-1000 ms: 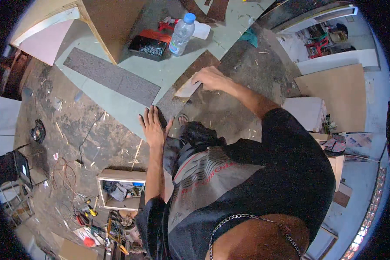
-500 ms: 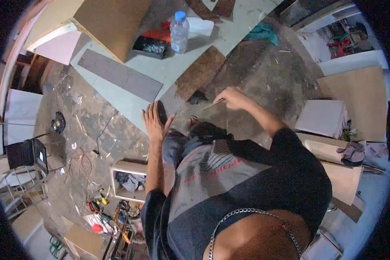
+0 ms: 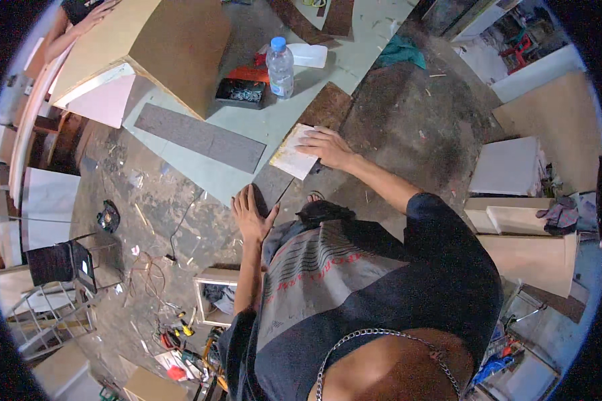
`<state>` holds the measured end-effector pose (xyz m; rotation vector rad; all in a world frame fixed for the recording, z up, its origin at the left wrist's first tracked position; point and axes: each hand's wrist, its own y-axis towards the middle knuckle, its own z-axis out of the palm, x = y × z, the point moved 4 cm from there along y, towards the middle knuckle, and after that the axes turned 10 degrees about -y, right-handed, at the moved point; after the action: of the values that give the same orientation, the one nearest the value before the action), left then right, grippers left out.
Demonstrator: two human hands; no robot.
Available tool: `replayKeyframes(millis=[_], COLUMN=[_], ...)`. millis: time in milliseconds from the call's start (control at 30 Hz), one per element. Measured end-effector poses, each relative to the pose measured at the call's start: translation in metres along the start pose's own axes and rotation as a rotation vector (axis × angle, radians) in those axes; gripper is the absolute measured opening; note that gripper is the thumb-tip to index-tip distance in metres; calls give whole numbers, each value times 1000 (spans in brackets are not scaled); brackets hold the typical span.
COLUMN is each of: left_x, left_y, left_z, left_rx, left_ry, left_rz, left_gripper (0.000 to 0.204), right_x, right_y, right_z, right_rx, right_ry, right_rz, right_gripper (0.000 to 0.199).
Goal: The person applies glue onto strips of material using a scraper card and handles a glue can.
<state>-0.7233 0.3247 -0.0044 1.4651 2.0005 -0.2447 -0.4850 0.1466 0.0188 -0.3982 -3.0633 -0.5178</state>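
Sandpaper [image 3: 294, 159] is sitting under my right hand [image 3: 328, 146], fingers flat, pressing it onto the dark strip [image 3: 274, 184]. My left hand [image 3: 251, 214] is lying open on the strip's near end, gripping nothing. I'm thinking the strip could skid, since nothing's clamping it. Beyond the strip I'm seeing a bottle [image 3: 280, 67] and screw tray [image 3: 241, 93] on the pale board [image 3: 247, 137]; it's all dusty concrete floor [image 3: 154, 214] around.

Right hand [image 3: 328, 148] hides part of pale sheet [image 3: 294, 158]; grip unclear.
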Motion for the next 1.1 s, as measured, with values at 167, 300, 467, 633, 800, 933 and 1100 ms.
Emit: replayKeyframes(millis=[167, 300, 467, 633, 800, 933, 1100], left_x=[0, 6, 6, 3, 0, 0, 1], left_y=[-4, -6, -8, -7, -8, -7, -7], left_z=[0, 3, 6, 6, 6, 6, 8], left_rx=[0, 28, 45, 67, 107, 124, 94], left_ry=[17, 49, 148, 215, 254, 269, 296], left_rz=[-19, -25, -21, -14, -59, -56, -82], left_gripper=[93, 91, 87, 79, 79, 80, 81], right_x=[3, 8, 16, 25, 41, 67, 78], right_y=[8, 5, -6, -9, -15, -35, -51], right_z=[14, 19, 13, 10, 12, 8, -17], right_rx=[30, 74, 104, 146, 188, 187, 290], right_ry=[-53, -115, -72, -95, -167, -150, -43], right_rz=[14, -13, -37, -2, 25, 133, 185], right_gripper=[49, 50, 51, 52, 52, 46, 41])
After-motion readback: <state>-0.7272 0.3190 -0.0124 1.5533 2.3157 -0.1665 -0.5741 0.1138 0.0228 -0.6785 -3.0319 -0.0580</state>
